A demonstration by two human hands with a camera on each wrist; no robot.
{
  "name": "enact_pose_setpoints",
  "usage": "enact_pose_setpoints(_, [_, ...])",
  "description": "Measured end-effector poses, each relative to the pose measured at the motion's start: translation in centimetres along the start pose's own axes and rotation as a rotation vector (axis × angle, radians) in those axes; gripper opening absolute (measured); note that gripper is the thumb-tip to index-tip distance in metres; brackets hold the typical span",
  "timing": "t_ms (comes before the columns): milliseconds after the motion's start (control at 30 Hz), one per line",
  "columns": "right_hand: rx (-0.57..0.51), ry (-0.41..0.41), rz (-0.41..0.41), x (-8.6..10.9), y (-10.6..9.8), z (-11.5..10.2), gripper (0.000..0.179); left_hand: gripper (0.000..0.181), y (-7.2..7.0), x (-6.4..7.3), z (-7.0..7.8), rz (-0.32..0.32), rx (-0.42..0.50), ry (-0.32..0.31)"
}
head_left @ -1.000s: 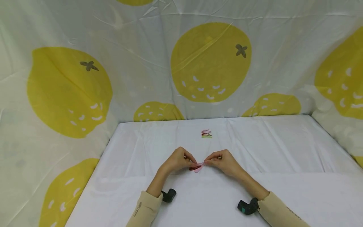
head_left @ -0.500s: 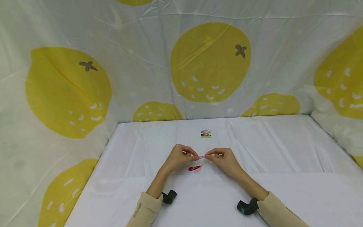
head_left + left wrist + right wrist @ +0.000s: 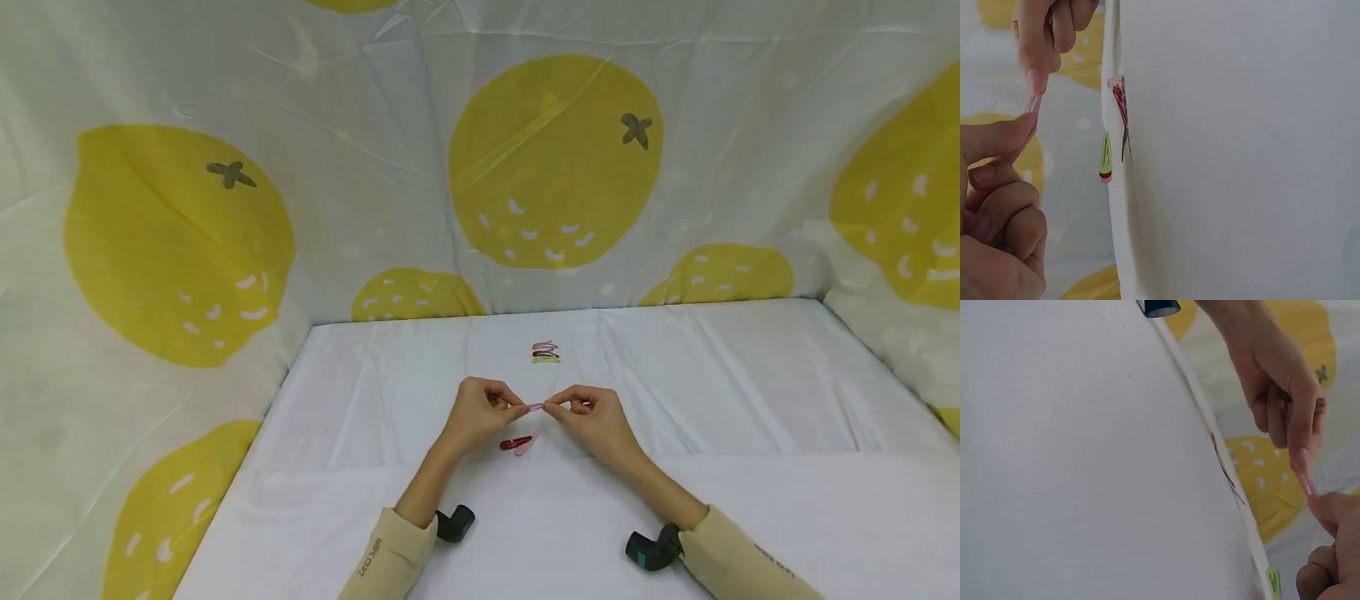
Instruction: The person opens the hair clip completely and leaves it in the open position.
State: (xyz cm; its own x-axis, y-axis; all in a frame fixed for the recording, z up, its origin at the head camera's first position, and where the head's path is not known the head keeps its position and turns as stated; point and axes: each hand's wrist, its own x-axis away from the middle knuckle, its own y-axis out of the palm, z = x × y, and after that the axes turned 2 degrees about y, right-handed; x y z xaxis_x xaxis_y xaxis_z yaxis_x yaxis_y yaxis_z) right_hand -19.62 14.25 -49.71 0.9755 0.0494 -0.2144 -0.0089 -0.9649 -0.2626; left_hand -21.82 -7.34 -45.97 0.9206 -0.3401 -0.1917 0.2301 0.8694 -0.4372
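Observation:
A pink snap hair clip (image 3: 536, 407) is stretched level between both hands above the table, each pinching one end. My left hand (image 3: 482, 411) grips its left end with thumb and index finger, the other fingers curled in. My right hand (image 3: 596, 421) pinches the right end the same way. Below them on the cloth, a red hair clip (image 3: 514, 443) lies beside and touching a light pink hair clip (image 3: 524, 447). Fingertips hide much of the held clip; in the left wrist view a thin strip of it shows between the thumbs.
Farther back lies a small stacked row of clips: a pink clip (image 3: 545, 345), a dark red clip (image 3: 546, 353) and a green clip (image 3: 547, 360). White cloth covers the table (image 3: 750, 400). A lemon-print curtain (image 3: 360, 167) hangs behind it and at the sides.
Both hands have risen and moved away from the red and light pink clips, carrying the pink clip between them. Those two clips now lie uncovered on the cloth.

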Motion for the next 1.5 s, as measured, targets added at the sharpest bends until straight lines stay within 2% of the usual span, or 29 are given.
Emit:
enact_pose_setpoints(333, [-0.004, -0.063, 0.005, 0.1, 0.2, -0.1, 0.007, 0.008, 0.2, 0.0, 0.1, 0.022, -0.03, 0.025])
enact_pose_setpoints(500, [0.013, -0.028, 0.004, 0.1, 0.2, 0.1, 0.005, 0.007, 0.2, 0.0, -0.1, 0.018, -0.046, 0.035])
enact_pose_setpoints(633, [0.018, -0.002, -0.014, 0.1, 0.1, 0.7, 0.011, 0.006, 0.2, -0.1, -0.5, 0.007, -0.058, 0.042])
enact_pose_setpoints(867, [0.027, -0.038, -0.01, 0.0, 0.4, 0.9, 0.018, 0.004, -0.1, -0.2, -0.2, -0.009, -0.062, 0.021])
enact_pose_setpoints(1033, [0.035, -0.063, 0.0, -0.4, 0.2, 1.4, 0.021, 0.003, -0.3, -0.6, -0.4, -0.022, -0.063, 0.034])
enact_pose_setpoints(1300, [0.011, -0.048, -0.012, -0.6, 0.1, 1.4, 0.02, 0.008, -0.6, -0.8, -0.6, -0.022, -0.079, 0.064])
enact_pose_setpoints(1500, [0.017, -0.025, -0.008, -0.6, 0.1, 1.6, 0.018, 0.007, -0.5, -0.8, -0.7, -0.023, -0.053, 0.047])
